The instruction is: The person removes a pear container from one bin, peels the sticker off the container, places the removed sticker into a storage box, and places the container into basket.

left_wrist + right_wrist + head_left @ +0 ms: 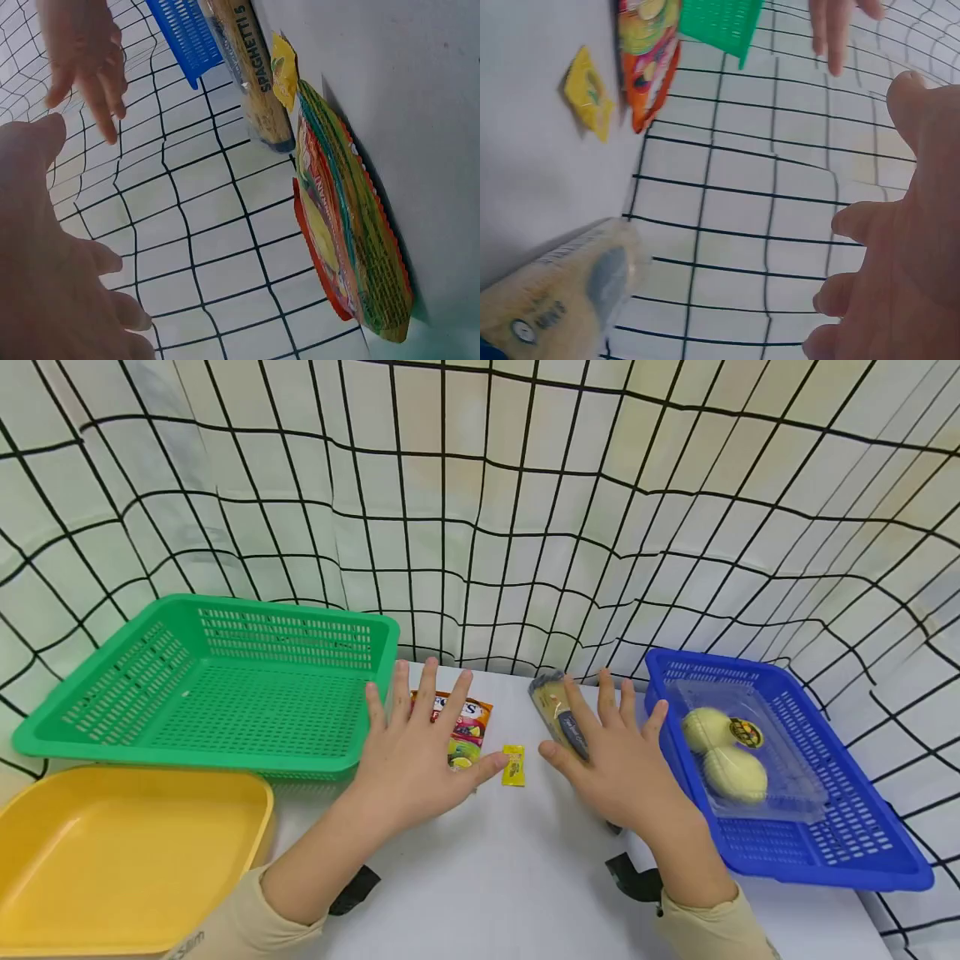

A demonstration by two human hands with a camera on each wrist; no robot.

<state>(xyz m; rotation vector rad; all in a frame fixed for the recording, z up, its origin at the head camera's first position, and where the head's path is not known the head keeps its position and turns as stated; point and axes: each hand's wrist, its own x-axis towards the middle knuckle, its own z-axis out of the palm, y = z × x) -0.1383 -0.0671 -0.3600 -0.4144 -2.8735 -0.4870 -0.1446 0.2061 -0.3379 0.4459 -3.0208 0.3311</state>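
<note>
Head view: both hands hover flat over the white surface (525, 877), fingers spread and holding nothing. The left hand (420, 752) covers the near end of the orange snack packet (468, 722); the right hand (622, 760) lies over the spaghetti pack (557, 710), whose long axis runs from the far edge toward the person. A small yellow sachet (513, 765) sits between the thumbs. The green basket (217, 681) stands left, the yellow tray (127, 852) at the near left corner, and the blue basket (825, 827) right.

Left wrist view: the snack packet (345, 232) lies clear of the open fingers (112, 262), with the spaghetti pack (251, 67) beyond.

Right wrist view: the spaghetti pack (562, 300) lies apart from the spread fingers (855, 221).
</note>
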